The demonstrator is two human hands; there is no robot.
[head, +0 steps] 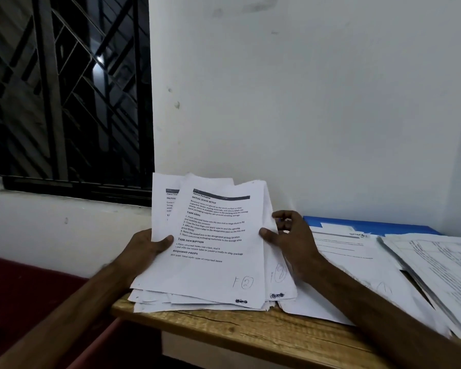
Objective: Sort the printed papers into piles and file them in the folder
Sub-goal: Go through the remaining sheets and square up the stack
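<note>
Wooden table (250,331) bears piles (423,262), blue folder (370,225).

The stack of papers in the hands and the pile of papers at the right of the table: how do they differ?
The held stack is tilted up, its lower edge on the wooden table, gripped by the left hand and the right hand; the right pile lies flat, untouched. The held stack's top sheet is sharp enough to read its headings; the right pile's print is blurred. Both are white printed sheets, loosely aligned.
</note>
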